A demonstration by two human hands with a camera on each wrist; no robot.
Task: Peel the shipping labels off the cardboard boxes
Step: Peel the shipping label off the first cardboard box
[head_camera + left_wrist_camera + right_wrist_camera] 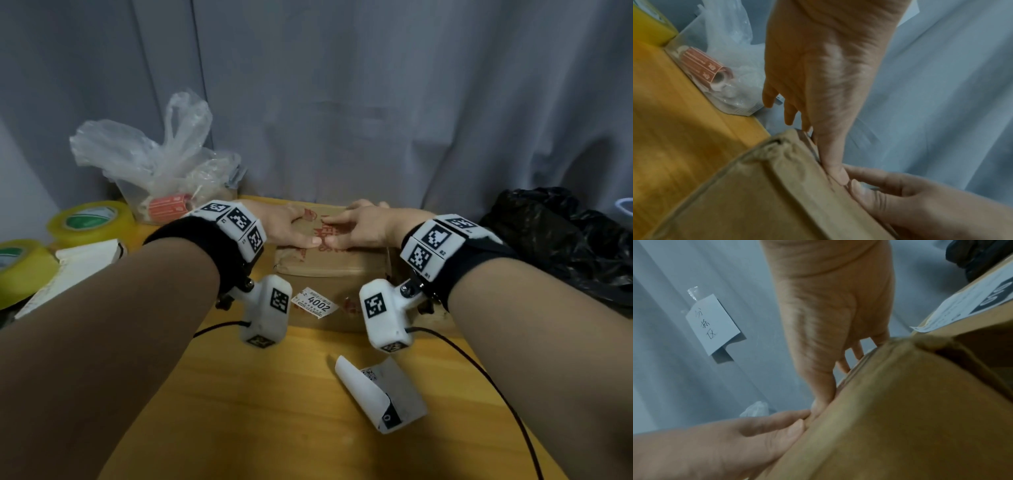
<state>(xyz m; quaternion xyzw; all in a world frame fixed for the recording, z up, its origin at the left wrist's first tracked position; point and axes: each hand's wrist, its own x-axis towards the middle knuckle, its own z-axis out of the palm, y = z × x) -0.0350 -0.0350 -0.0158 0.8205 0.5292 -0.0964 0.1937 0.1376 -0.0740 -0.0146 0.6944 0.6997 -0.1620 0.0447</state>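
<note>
— Two sheets of paper lie nearest on the yellow wooden table: a curled white label, loose on the wood, and, just past the wrist cameras, a small sticker printed 4002 on the near side of the cardboard box.

— And the box itself?

— It sits in the middle of the table, brown, creased, with red print on its top. Both hands are on that top. The left hand lies palm down, thumb stretched along the near edge, fingers reaching over the far edge. The right hand mirrors it, and the two thumbs meet tip to tip near the middle.

— Are they gripping anything?

— From the left wrist view, the left thumb presses flat on the cardboard and the other fingers hang straight past the edge; nothing is pinched. The right hand's fingers also look straight, resting on the box. Whether a nail is under a label edge, I cannot tell.

— What is around them?

— On the left, two rolls of yellow tape and a white carton. Behind those, a clear plastic bag with a red-striped roll inside. On the right, a crumpled black bag, and the right wrist view shows a second box bearing a white label.

— And behind?

— A grey curtain hangs along the whole back, with a handwritten note stuck to it.
</note>
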